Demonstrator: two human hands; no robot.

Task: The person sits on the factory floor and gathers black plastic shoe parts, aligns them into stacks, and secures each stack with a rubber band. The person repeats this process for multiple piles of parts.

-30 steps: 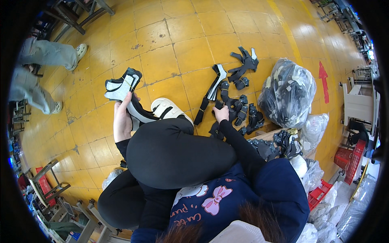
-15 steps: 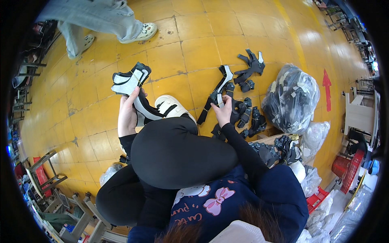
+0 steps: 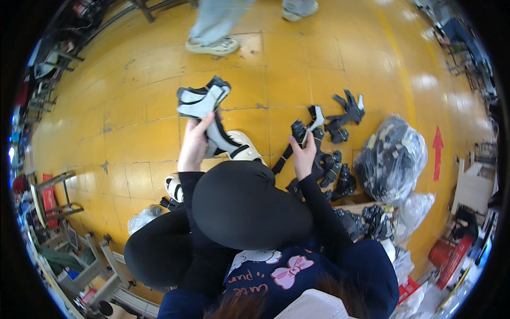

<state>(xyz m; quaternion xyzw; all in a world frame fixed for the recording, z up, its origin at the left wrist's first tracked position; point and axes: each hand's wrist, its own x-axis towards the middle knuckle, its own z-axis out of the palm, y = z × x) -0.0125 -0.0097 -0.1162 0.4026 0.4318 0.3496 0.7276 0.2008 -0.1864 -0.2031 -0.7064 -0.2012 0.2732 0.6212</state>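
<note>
My left hand is closed around a bundle of curved black-and-light-grey fabric pieces, held above the floor with a thin yellowish band around it. Its long tail hangs down beside my white shoe. To the right, my right hand pinches a small dark bundle between thumb and fingers; its exact kind is unclear. Just behind that hand lies a black-and-white strip bundle. Farther back rests a branched black fabric bundle, and several small black rolled bundles lie to the right.
A large clear bag of dark pieces stands at right, with a smaller clear bag nearer me. An open carton edge borders more black pieces. A person's shoe is on the yellow floor ahead. A stool stands left.
My view has shifted, so the scene sits lower and farther right. The right hand now holds up a small dark bundle. The walking person has moved rightward. My left hand keeps its bundle.
</note>
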